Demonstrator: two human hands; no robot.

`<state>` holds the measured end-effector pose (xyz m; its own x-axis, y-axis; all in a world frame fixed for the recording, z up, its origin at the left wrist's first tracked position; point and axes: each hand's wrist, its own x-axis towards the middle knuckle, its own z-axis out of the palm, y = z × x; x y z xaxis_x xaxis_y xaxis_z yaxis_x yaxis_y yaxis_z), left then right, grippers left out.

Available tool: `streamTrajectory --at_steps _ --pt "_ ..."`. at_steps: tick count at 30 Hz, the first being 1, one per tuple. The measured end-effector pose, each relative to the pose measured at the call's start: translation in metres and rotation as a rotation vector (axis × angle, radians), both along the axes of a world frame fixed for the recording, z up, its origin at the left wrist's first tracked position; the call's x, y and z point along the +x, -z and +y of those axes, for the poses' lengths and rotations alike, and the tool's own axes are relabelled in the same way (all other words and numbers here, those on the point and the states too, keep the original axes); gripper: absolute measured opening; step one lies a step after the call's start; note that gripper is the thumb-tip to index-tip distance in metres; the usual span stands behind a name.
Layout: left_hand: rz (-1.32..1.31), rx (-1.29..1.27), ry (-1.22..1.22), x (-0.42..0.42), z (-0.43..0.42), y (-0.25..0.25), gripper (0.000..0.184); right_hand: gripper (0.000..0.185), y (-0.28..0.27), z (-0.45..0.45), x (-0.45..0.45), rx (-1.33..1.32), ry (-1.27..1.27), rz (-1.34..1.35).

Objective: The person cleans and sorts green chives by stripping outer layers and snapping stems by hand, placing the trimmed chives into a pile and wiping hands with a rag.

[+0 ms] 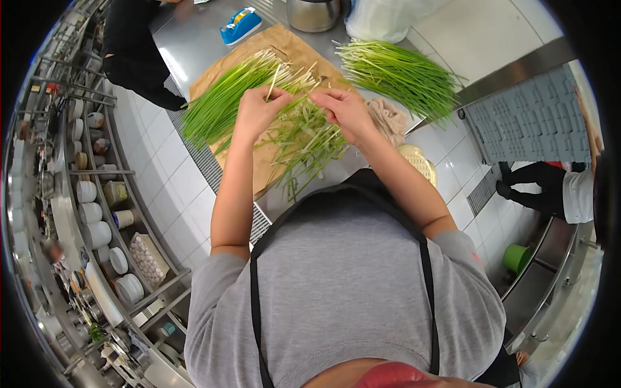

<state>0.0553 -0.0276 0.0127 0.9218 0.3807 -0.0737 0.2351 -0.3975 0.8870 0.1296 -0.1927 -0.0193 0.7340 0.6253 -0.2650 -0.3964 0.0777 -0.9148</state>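
My left hand (pixel 262 111) is closed in a pinch on a thin chive stalk (pixel 274 83) whose pale end points up. Close by, my right hand (pixel 344 111) has its thumb and forefinger pressed together; anything between them is too small to make out. Both hands are over a sheet of brown paper (pixel 265 174). A thick bunch of chives (pixel 217 110) lies on the paper beside my left hand, white ends toward the back. Below and between the hands are loose, limp chive leaves (pixel 310 145). Another chive bunch (pixel 401 77) rests to the right.
A blue tape dispenser (pixel 240 27), a metal pot (pixel 313 15) and a plastic bag (pixel 378 18) stand at the back of the steel table. A crumpled cloth (pixel 387 120) is by my right forearm. One person (pixel 132 45) stands at the back left. Shelves with containers (pixel 97 234) line the left.
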Motion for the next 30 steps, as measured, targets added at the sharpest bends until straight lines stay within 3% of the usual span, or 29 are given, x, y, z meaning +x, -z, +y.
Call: streamTrajectory --at_steps 2,8,14,20,26,30 --pt "-0.022 -0.165 0.027 -0.008 -0.007 -0.007 0.014 0.017 -0.002 0.011 -0.008 0.169 0.008 0.092" --pt "-0.073 -0.226 0.114 -0.019 -0.019 -0.016 0.013 0.014 -0.017 0.010 -0.008 0.233 -0.016 0.119" --pt "0.055 -0.347 0.086 -0.024 -0.020 -0.031 0.013 0.011 -0.027 0.002 0.012 0.321 0.136 0.118" --pt "0.011 -0.416 0.090 -0.030 -0.015 -0.031 0.013 0.013 -0.029 -0.019 0.047 0.400 0.328 0.100" --pt "-0.091 -0.455 0.064 -0.028 -0.018 -0.027 0.013 0.017 -0.040 -0.017 0.006 0.085 0.026 -0.060" --pt "-0.131 -0.412 0.108 -0.027 -0.022 -0.025 0.015 0.017 -0.044 -0.006 -0.013 0.057 -0.056 -0.133"
